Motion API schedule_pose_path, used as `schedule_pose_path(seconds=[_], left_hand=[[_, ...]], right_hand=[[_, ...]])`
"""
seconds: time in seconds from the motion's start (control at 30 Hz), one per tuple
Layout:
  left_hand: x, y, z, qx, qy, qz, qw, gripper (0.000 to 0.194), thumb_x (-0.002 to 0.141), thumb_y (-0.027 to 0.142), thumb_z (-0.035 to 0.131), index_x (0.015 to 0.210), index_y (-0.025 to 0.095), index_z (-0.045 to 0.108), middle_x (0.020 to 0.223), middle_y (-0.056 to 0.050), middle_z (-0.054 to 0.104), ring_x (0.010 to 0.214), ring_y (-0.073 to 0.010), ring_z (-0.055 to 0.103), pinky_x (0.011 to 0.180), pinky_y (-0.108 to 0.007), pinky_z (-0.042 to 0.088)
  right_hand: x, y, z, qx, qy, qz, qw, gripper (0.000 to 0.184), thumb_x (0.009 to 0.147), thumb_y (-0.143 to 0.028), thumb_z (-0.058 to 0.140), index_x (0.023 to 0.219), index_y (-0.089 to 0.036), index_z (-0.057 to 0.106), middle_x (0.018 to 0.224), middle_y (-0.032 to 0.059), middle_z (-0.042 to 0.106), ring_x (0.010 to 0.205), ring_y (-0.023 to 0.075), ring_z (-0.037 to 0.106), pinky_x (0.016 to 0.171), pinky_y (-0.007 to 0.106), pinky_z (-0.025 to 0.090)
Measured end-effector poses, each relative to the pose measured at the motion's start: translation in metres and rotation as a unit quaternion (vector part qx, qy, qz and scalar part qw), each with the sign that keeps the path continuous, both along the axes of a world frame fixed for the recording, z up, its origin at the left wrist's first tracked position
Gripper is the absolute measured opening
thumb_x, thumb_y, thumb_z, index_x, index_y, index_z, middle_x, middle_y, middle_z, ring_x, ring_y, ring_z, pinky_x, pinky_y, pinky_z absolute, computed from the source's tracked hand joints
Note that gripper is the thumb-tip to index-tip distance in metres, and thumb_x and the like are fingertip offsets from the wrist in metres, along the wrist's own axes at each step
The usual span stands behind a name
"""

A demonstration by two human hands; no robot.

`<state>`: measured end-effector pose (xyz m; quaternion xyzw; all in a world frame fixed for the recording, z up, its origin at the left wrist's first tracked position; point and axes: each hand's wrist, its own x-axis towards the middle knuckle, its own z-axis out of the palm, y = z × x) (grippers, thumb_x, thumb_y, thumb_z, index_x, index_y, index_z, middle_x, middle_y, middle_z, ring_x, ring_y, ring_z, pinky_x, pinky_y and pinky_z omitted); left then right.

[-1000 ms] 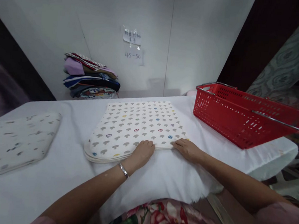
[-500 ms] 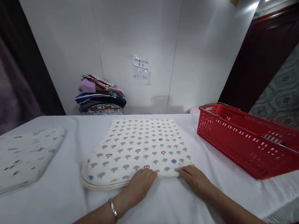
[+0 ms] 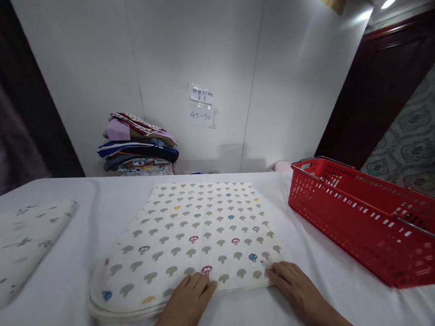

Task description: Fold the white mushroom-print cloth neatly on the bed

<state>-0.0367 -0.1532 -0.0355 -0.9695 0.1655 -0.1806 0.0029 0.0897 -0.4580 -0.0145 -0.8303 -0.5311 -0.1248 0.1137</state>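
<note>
A folded white cloth printed with grey and coloured mushrooms lies flat on the table before me, its layers showing along the rounded near-left corner. My left hand is closed on the near edge, fingertips resting on top beside a red mushroom. At the near-right corner, my right hand pinches the same edge with its fingers together. Both thumbs are mostly hidden. Another folded white cloth with a scattered print lies at the left, apart from both hands and cut off by the frame.
A red perforated basket with metal handles stands at the right. Behind the table, a pile of folded fabrics rises against the pale wall. A handwritten label is on that wall. White sheeting covers the table.
The view has shifted, so the cloth, hands and basket appear lower and nearer. Both hands remain at the cloth's near edge; the cloth stays flat.
</note>
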Motion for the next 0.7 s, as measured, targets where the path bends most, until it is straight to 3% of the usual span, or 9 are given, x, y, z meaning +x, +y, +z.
schedule_pose_path(seconds=[0.13, 0.23, 0.37, 0.43, 0.5, 0.57, 0.7], left_hand=[[-0.007, 0.012, -0.007, -0.007, -0.045, -0.018, 0.999, 0.04, 0.073, 0.009, 0.048, 0.111, 0.021, 0.052, 0.095, -0.002, 0.062, 0.086, -0.0187, 0.055, 0.077, -0.031, 0.044], [-0.006, 0.022, 0.001, 0.018, -0.056, -0.009, 0.998, 0.042, 0.072, 0.005, 0.044, 0.111, 0.02, 0.051, 0.095, -0.002, 0.063, 0.086, -0.0182, 0.056, 0.077, -0.031, 0.044], [0.014, 0.033, 0.044, 0.037, -0.101, 0.049, 0.993, 0.039, 0.077, -0.001, 0.037, 0.108, 0.016, 0.052, 0.09, -0.004, 0.062, 0.08, -0.017, 0.056, 0.068, -0.029, 0.046], [0.022, 0.037, 0.07, 0.034, -0.119, 0.072, 0.99, 0.03, 0.083, 0.005, 0.037, 0.106, 0.015, 0.053, 0.088, -0.005, 0.061, 0.078, -0.0168, 0.056, 0.064, -0.028, 0.046], [0.022, 0.037, 0.085, 0.029, -0.135, 0.069, 0.988, 0.027, 0.085, 0.007, 0.038, 0.106, 0.015, 0.052, 0.088, -0.005, 0.061, 0.078, -0.0164, 0.056, 0.063, -0.027, 0.046], [0.013, 0.034, 0.082, 0.029, -0.131, 0.04, 0.99, 0.028, 0.084, 0.007, 0.038, 0.108, 0.015, 0.051, 0.089, -0.005, 0.061, 0.079, -0.0161, 0.056, 0.063, -0.026, 0.046], [-0.013, 0.022, 0.037, 0.037, -0.061, -0.007, 0.997, 0.034, 0.077, 0.001, 0.042, 0.105, 0.018, 0.052, 0.09, -0.002, 0.062, 0.079, -0.0161, 0.056, 0.064, -0.026, 0.045]], right_hand=[[0.006, -0.01, -0.008, -0.022, -0.005, 0.012, 1.0, 0.036, 0.092, -0.022, 0.04, 0.127, -0.025, 0.045, 0.111, 0.0094, 0.057, 0.097, 0.0219, 0.054, 0.081, 0.038, 0.044], [0.016, -0.005, 0.004, -0.031, 0.042, 0.005, 0.999, 0.028, 0.093, -0.026, 0.039, 0.116, -0.026, 0.053, 0.101, 0.006, 0.06, 0.089, 0.019, 0.055, 0.077, 0.034, 0.045], [0.046, 0.015, 0.057, 0.009, 0.082, -0.102, 0.991, 0.033, 0.095, -0.03, 0.03, 0.086, -0.023, 0.062, 0.076, 0.0012, 0.061, 0.068, 0.0147, 0.055, 0.062, 0.028, 0.045], [0.062, 0.02, 0.084, 0.049, -0.006, -0.091, 0.995, 0.032, 0.095, -0.027, 0.031, 0.094, -0.021, 0.062, 0.085, 0.0048, 0.063, 0.075, 0.0169, 0.055, 0.068, 0.031, 0.045], [0.069, 0.018, 0.097, 0.091, -0.106, -0.062, 0.988, 0.032, 0.094, -0.021, 0.031, 0.107, -0.019, 0.06, 0.095, 0.0093, 0.063, 0.083, 0.0192, 0.055, 0.074, 0.035, 0.043], [0.064, 0.011, 0.09, 0.085, -0.136, -0.037, 0.986, 0.032, 0.093, -0.019, 0.033, 0.11, -0.019, 0.06, 0.095, 0.0101, 0.063, 0.084, 0.0192, 0.055, 0.074, 0.035, 0.043], [0.03, -0.008, 0.048, -0.018, -0.033, -0.016, 0.999, 0.027, 0.092, -0.02, 0.036, 0.098, -0.021, 0.063, 0.083, 0.0053, 0.062, 0.076, 0.017, 0.056, 0.071, 0.033, 0.044]])
